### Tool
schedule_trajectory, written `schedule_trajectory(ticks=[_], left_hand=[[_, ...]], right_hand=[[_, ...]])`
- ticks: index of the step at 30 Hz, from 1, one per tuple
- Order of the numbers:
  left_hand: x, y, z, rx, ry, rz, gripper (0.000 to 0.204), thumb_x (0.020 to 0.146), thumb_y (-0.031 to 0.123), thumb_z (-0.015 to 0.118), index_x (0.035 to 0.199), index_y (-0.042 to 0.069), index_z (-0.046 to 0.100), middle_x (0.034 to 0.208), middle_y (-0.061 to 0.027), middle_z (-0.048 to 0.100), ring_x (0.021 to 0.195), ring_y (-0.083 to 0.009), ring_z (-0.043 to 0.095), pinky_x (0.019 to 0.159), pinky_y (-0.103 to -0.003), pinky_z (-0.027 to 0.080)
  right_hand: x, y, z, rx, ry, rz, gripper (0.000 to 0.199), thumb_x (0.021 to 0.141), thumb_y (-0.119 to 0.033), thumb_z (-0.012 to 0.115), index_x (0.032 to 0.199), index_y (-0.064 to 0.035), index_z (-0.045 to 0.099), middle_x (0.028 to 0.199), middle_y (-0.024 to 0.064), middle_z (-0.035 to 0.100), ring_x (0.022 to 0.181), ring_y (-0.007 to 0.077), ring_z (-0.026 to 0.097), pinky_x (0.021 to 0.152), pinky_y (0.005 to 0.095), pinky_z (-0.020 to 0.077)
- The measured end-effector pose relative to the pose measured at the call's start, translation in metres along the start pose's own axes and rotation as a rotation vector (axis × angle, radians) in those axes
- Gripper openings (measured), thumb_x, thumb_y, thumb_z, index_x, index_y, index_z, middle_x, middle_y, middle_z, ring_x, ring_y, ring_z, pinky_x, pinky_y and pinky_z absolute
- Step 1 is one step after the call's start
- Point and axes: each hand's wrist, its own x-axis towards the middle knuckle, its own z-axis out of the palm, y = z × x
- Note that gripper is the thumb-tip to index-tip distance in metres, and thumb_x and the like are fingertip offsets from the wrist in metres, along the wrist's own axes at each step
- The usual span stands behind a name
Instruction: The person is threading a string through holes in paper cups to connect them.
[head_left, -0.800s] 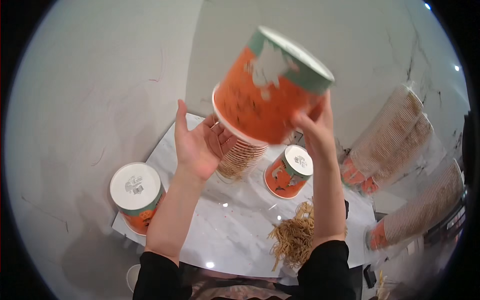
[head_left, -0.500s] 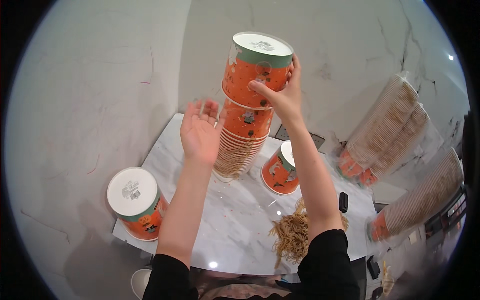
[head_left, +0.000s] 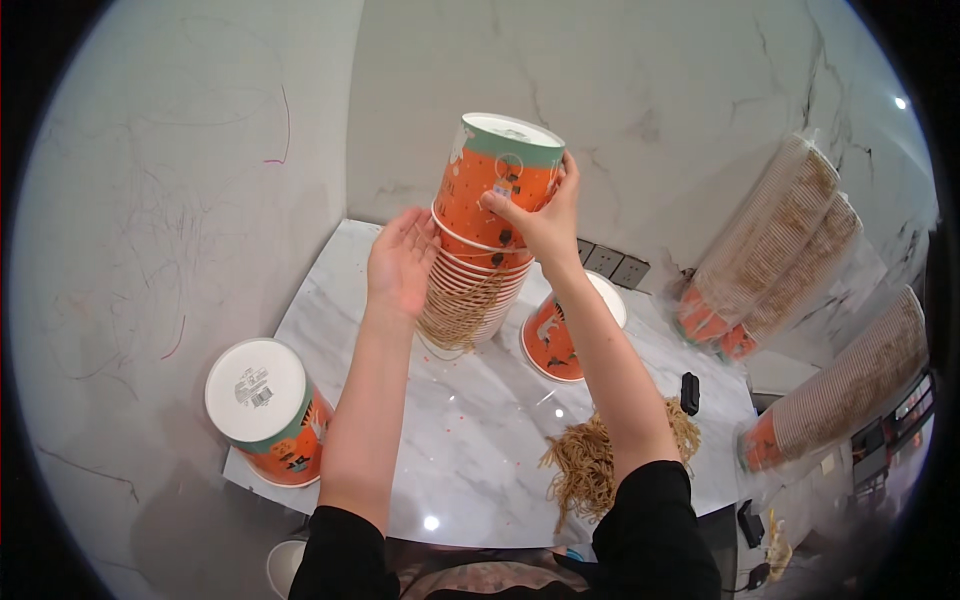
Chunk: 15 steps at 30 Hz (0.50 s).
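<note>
My right hand (head_left: 545, 215) grips an upside-down orange paper bucket (head_left: 490, 190) with a green band and white base. Its fingers wrap the far right side and the thumb lies across the front. This bucket fits over the top of a tall stack of nested upside-down paper buckets (head_left: 480, 290), their white rims closely spaced. Thin tan loops that look like rubber bands (head_left: 455, 318) hang around the stack's rims. Close to the stack's left side is my left hand (head_left: 400, 265), open, palm up, its fingertips near the held bucket's rim.
Single upside-down buckets stand at the left table edge (head_left: 257, 390) and right of the stack (head_left: 550, 345). A heap of tan bands (head_left: 590, 465) lies near the front right, by a small black object (head_left: 690, 393). Plastic-wrapped bucket stacks (head_left: 765, 250) lean at the right. Wall sockets (head_left: 612, 265) sit behind.
The held bucket has come down further over the stack, with less of the bucket beneath it showing. My left hand stays open beside the stack.
</note>
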Motion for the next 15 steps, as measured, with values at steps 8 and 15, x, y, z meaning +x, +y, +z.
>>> schedule_trajectory(ticks=[8,15], left_hand=[[0.0,0.0,-0.002,0.127,0.075,-0.017,0.047,0.093,0.024,0.068,0.13,-0.001,0.054,0.126,-0.0108,0.059,0.117,-0.0205,0.057,0.107,-0.036,0.045],[-0.029,0.008,0.037,0.14,0.386,-0.024,0.058,0.09,0.028,0.07,0.138,0.002,0.049,0.132,-0.0101,0.055,0.128,-0.0196,0.05,0.114,-0.037,0.033]], right_hand=[[-0.013,0.014,-0.005,0.074,-0.074,0.01,0.138,0.063,-0.043,0.098,0.157,0.0068,0.009,0.152,0.0285,0.031,0.144,0.0375,0.037,0.116,0.0453,0.038],[-0.047,0.004,-0.066,-0.2,-0.01,-0.026,0.098,0.091,-0.047,0.074,0.158,0.0014,0.021,0.157,0.0298,0.03,0.148,0.0415,0.029,0.121,0.0473,0.0259]])
